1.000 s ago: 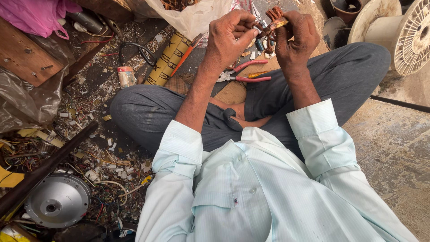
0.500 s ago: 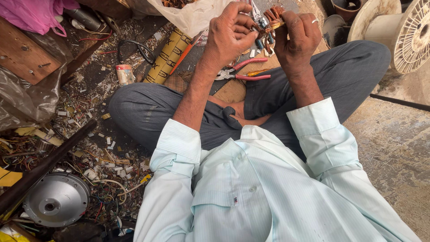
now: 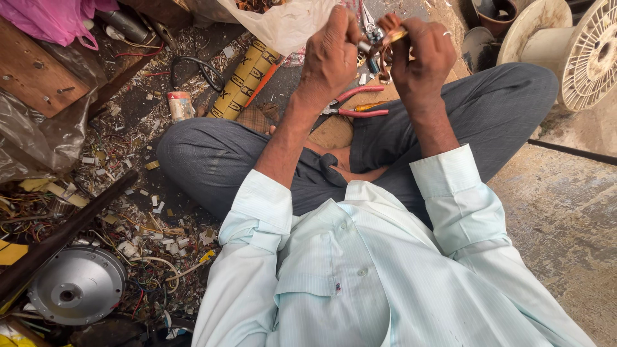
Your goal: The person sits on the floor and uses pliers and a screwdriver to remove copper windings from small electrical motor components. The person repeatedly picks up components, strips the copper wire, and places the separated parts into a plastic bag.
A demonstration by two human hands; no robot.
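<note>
Red-handled pliers [image 3: 360,103] lie by the knees; a grey metal disc [image 3: 76,286] sits among wire scraps, pale spool [image 3: 569,48] at the far right.

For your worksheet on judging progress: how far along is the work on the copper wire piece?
Done: cut scraps and wire bits litter the floor. In hand: the left hand and right hand grip a small copper wire piece between them. Left: it is not yet set down; red-handled pliers lie unused.

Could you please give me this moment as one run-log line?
left hand: grips small metal tool | right hand: holds copper wire piece | red-handled pliers: on floor, untouched
</note>
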